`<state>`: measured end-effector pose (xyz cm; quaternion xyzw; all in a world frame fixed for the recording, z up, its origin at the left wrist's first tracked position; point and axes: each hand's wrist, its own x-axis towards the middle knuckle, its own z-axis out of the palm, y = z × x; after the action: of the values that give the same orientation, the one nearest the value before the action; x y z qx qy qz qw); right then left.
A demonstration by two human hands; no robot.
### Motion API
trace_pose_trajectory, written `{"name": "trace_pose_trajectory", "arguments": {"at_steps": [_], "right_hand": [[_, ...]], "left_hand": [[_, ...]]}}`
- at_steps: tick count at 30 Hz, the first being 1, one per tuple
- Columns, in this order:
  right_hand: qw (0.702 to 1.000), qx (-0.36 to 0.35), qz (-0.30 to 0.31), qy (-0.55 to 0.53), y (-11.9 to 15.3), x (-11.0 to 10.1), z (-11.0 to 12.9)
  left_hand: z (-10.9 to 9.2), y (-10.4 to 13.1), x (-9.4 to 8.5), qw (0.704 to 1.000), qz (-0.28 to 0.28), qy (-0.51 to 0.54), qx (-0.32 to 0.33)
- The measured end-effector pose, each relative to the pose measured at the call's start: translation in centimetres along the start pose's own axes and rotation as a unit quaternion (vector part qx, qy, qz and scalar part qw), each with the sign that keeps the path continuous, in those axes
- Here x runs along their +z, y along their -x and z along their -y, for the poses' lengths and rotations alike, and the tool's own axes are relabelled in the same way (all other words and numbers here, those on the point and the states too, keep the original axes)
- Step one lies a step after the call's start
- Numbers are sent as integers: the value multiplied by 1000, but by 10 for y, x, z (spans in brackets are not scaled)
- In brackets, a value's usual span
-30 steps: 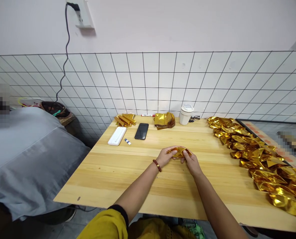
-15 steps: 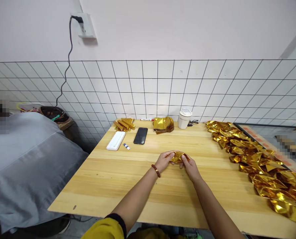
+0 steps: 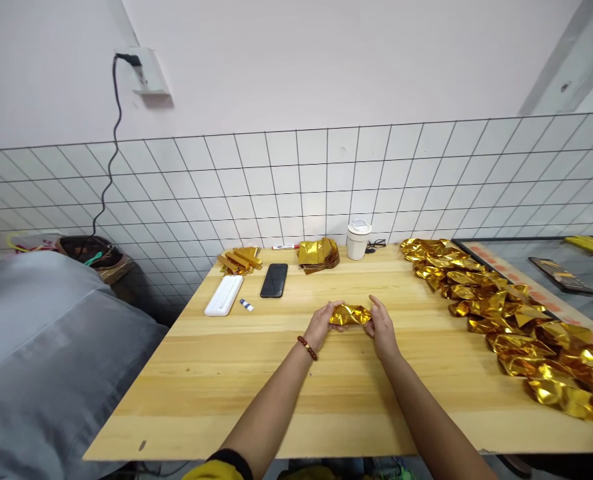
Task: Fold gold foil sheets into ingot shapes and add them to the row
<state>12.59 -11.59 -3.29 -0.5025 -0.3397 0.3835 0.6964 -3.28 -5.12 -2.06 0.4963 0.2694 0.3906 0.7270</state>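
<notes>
A folded piece of gold foil paper [image 3: 350,315] is held above the wooden table, roughly boat-shaped and crinkled. My left hand [image 3: 320,325] is closed on its left end, thumb on the front and fingers beneath. At the right end, my right hand [image 3: 383,328] grips the foil with curled fingers while one finger points up, off the paper. The right fingertips are partly hidden. A stack of flat gold foil sheets [image 3: 317,254] lies beyond my hands, and many shaped gold foil pieces [image 3: 506,313] form rows along the table's right side.
On the wooden table [image 3: 236,393] are a phone [image 3: 274,281], a white power bank [image 3: 224,295], a small blue-and-white object [image 3: 246,305], gold strips [image 3: 240,260], a marker [image 3: 285,247], a lidded cup [image 3: 358,240] and glasses [image 3: 377,245]. A person in grey [image 3: 51,360] is at left.
One right finger has lifted off the foil and now points up. More of the foil's front shows between my hands. The camera view has shifted slightly, moving the whole scene.
</notes>
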Motion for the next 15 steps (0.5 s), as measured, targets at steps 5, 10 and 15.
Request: {"name": "trace_pose_trajectory", "arguments": {"at_steps": [5,10,15], "right_hand": [[996,-29,-21,80,-1,8,2],[988,-20,-90,121,-18,-11,17],[977,15,-136,162,-63,-80,81]], "left_hand": [[-2,-2,-3,999,-33,37,-3],[-5,-8,-8,992,-98,84,-16],[-5,-12,-8,990,-103,94,-17]]}}
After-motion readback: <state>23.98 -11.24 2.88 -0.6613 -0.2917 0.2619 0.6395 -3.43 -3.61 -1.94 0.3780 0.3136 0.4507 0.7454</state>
